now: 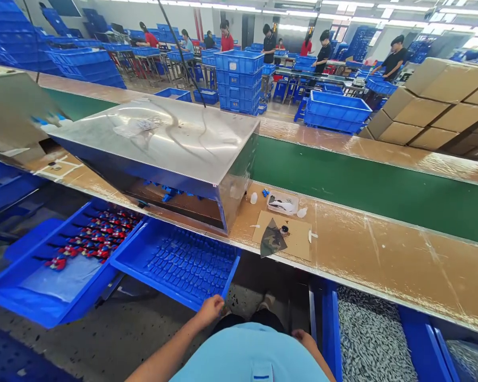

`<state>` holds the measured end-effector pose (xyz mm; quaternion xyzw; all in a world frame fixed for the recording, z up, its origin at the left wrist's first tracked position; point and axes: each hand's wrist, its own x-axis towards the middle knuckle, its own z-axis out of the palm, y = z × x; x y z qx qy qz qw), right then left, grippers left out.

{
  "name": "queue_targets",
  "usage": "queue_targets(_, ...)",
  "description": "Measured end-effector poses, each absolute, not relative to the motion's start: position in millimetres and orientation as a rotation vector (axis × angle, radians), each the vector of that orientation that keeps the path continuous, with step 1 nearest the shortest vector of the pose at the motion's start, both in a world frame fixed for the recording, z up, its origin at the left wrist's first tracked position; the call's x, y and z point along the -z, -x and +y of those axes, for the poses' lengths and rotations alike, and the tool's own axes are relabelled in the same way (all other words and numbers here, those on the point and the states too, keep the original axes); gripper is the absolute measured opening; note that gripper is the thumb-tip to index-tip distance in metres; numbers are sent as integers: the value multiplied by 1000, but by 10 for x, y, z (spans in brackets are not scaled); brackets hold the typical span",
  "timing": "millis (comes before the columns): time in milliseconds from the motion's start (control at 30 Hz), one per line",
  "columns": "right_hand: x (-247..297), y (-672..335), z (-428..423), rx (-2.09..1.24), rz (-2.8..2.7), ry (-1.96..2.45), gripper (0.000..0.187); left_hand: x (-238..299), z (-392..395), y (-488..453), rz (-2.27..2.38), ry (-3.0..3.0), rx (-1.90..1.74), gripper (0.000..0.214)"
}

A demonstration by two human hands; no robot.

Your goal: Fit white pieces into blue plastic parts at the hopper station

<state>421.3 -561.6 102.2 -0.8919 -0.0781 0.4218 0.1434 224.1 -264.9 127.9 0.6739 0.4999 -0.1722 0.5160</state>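
Note:
My left hand point(211, 309) is at the near right corner of a blue plastic tray point(155, 278), its fingers curled at the rim. Rows of small blue moulded parts point(183, 265) fill this tray. Low beside my body is my right hand point(301, 335), partly hidden by my light blue shirt; its fingers do not show clearly. To the left, another blue tray point(35, 313) holds rows of red and blue pieces point(99, 233) with dark sticks. On the bench ahead, a small dark-topped bottle point(284, 229) and a camouflage cloth point(272, 239) lie on a cardboard sheet point(300, 246).
A metal hood point(163, 138) stands on the bench, blue parts beneath it. Behind runs a green conveyor belt point(362, 180). A bin of small grey pieces point(372, 334) is at my right. Stacked crates point(239, 79), cartons point(434, 101) and several people are beyond.

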Motion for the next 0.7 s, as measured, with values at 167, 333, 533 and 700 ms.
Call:
queue_targets(167, -1104, -4637, -5495, -1248, -285, 2427, 17, -1616, -2640, -3113, 931, -1561, 95, 13)
queue_targets(333, -1116, -5249, -5613, -1205, -338, 2360, 26, -1801, -2383, -4074, 966, -1596, -221, 17)
queue_targets(533, -973, -5779, -5896, -1045, -280, 2224, 44, -1819, -1992, -4969, 1235, -1725, -479, 18)
queue_targets(700, -880, -5859, -5992, -1017, -258, 2246, 50, -1778, -1665, -5409, 1419, -1717, -549, 35)
